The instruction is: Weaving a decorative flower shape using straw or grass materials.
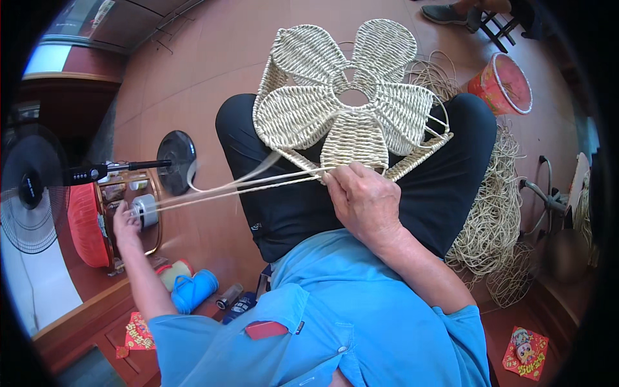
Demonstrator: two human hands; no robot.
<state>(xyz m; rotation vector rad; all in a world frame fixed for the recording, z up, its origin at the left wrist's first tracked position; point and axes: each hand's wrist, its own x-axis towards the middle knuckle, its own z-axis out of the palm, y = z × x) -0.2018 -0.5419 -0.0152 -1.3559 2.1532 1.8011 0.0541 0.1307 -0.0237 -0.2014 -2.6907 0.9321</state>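
A woven flower-shaped piece of pale twisted cord [290, 116] lies across my thighs, with petals round a central hole and a bare frame showing at its right side. My right hand [361, 203] is closed at the lower rim, below the bottom petal, pressing cord against the frame. My left hand [126, 222] is stretched out to the left with pale cord strands [242, 187] running taut from it to the right hand. Its fingers are curled and slightly smeared around the strands. A looser loop of cord hangs blurred between the hands.
A standing fan [32, 180] and a low rack with a red round cover [87, 226] are at left. Loose cord heaps [487, 213] lie right, near a red bucket [487, 90] and chair base [548, 193]. A person's shoe [442, 13] shows at top right. A blue bag [193, 290] lies lower left.
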